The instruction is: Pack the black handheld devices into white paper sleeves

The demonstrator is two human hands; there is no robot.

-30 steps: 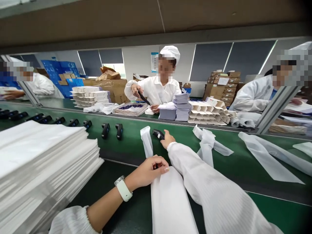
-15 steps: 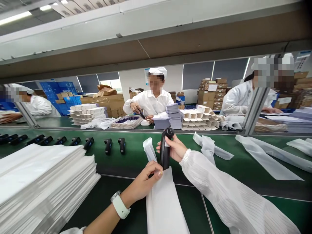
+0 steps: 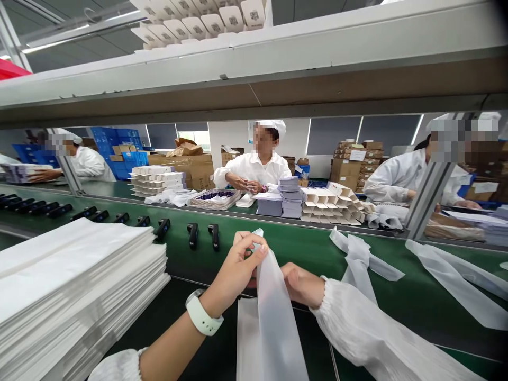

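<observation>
white bag (image 3: 278,317) is pinched by left hand (image 3: 238,267); i cannot tell its contents or what right hand (image 3: 304,284) holds.

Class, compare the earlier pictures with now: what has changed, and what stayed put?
The left hand has lifted a white bag higher, pinching its top. The right hand has moved down beside it; the black tool it held is out of sight. The white stack and the row of black tools look unmoved.

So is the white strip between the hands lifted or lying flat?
Lifted at the far end: the left hand pinches the strip up there.
</observation>
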